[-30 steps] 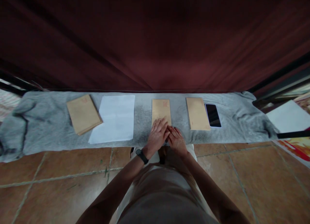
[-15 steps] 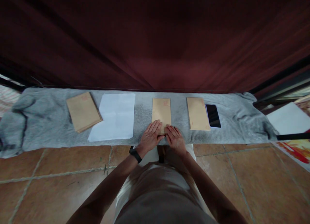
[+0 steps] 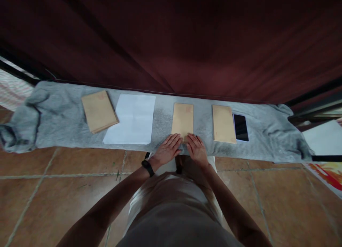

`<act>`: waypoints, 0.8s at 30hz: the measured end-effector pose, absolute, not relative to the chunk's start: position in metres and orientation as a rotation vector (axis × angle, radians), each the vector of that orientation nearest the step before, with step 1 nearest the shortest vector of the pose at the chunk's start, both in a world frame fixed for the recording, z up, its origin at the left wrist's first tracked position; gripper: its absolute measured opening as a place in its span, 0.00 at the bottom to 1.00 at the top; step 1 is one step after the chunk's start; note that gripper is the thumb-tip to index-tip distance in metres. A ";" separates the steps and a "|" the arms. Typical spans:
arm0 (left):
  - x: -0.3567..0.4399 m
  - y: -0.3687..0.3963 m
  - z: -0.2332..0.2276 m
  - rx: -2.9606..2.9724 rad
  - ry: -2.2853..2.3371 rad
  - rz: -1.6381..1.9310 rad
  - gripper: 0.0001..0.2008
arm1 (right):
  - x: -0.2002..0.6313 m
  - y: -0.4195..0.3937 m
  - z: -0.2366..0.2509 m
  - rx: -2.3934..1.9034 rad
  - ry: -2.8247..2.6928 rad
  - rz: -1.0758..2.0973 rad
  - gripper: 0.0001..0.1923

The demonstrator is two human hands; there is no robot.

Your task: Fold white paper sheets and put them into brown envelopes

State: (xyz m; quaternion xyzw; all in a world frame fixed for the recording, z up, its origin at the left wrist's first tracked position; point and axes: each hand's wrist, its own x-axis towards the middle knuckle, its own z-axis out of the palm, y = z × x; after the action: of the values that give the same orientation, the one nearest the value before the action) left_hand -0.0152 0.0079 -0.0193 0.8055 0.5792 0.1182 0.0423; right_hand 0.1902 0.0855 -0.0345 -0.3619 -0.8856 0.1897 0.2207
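Nearest: floor of brown glazed tiles [image 3: 66,190] with pale grout lines, scuffed in places. The person stands on it, pale trousers visible below the arms, a black wristband [image 3: 148,168] on the left wrist.

Both hands lie flat, fingers extended and together, gripping nothing. Left hand [image 3: 167,150] and right hand [image 3: 197,149] sit side by side, fingertips resting on the near edge of the centre brown envelope [image 3: 182,120]. That envelope lies at 12 o'clock from the hands, long axis running away from the person, flat on the cloth.

Surface: a long grey cloth [image 3: 53,111] spread across the floor from 9 to 3 o'clock, bunched and rumpled at both ends.

On the cloth, at about 10 o'clock from the hands: a white sheet of paper [image 3: 132,119], and just beyond it, touching its left edge, a stack of brown envelopes [image 3: 99,111], slightly skewed. At 2 o'clock: another brown envelope [image 3: 223,123], with a black phone [image 3: 241,127] just beside its right edge, screen dark.

Writing: reddish printed marks near the far end of the centre envelope and of the stack; too small to read.

Far edge at 3 o'clock: a white board [image 3: 324,140].

Farthest: a dark red curtain [image 3: 187,40] hanging in folds along the whole back of the cloth.
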 end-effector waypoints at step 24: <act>-0.016 0.009 -0.025 2.535 1.802 0.398 0.27 | 0.144 0.176 -0.021 -0.887 -2.606 0.489 0.22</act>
State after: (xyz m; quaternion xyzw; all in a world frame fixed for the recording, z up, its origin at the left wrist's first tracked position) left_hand -0.0161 0.0093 -0.0248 0.8084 0.5747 0.1270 0.0028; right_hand 0.1436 0.1757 -0.0209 -0.3123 -0.9182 0.1725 0.1719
